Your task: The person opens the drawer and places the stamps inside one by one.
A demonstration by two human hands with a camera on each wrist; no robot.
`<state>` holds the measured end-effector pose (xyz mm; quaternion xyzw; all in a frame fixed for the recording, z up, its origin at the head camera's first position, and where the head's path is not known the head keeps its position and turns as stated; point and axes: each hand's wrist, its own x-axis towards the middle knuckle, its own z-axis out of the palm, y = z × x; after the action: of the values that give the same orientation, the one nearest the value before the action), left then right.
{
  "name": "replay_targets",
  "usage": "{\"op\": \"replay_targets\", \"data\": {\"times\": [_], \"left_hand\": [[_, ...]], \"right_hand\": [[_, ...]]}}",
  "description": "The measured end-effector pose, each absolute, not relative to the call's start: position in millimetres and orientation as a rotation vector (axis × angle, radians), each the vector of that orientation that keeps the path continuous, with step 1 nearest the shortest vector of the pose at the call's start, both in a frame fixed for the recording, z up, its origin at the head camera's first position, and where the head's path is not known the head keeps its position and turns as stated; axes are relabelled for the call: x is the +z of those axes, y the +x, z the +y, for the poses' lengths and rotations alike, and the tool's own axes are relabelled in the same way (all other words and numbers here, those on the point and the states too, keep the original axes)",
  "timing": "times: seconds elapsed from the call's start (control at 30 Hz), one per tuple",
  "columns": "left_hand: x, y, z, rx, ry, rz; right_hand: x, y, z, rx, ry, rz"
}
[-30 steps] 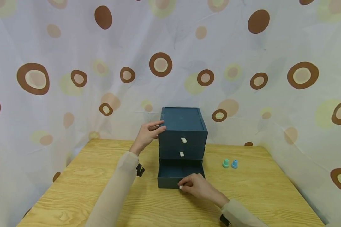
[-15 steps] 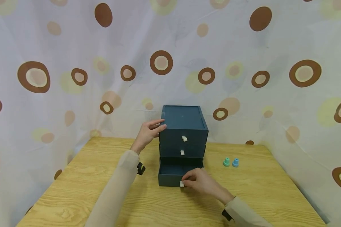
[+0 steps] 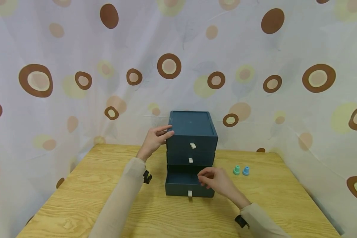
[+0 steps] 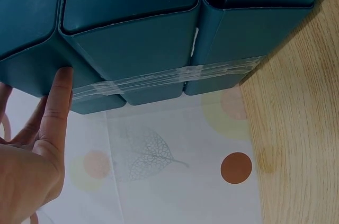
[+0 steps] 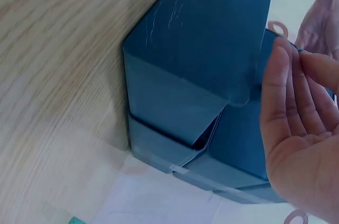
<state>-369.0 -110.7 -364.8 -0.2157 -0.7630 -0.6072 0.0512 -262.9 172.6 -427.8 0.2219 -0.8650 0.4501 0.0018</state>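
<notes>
A dark blue three-drawer unit [image 3: 191, 124] stands at the back of the table. Its bottom drawer [image 3: 177, 189] is pulled out, with a white pull tab [image 3: 190, 193] on the front; the two drawers above are closed. My left hand [image 3: 152, 141] rests against the unit's upper left side, fingers extended; in the left wrist view one straight finger [image 4: 58, 102] touches the side wall. Over the right part of the open drawer hovers my right hand [image 3: 219, 182], fingers loosely bent and nothing visible between them. Off the tab, it shows beside the drawer front in the right wrist view.
Right of the unit, a green cone-shaped piece [image 3: 236, 170] and a blue one [image 3: 246, 171] stand on the wooden table [image 3: 107, 185]. Clear tape [image 4: 159, 80] runs across the unit's side. A dotted white curtain [image 3: 241, 43] hangs close behind.
My right hand has let go of the bottom drawer's white tab and moved up and to the right. The left hand stays against the unit, and the drawer remains pulled out.
</notes>
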Motion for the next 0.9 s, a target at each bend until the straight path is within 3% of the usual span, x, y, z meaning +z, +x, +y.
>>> {"op": "replay_targets", "data": {"times": [0.9], "left_hand": [[-366.9, -371.0, -110.7, -1.862, -0.664, -2.306]], "right_hand": [[-426.8, -287.8, 221.8, 1.403, 0.342, -2.679]]}}
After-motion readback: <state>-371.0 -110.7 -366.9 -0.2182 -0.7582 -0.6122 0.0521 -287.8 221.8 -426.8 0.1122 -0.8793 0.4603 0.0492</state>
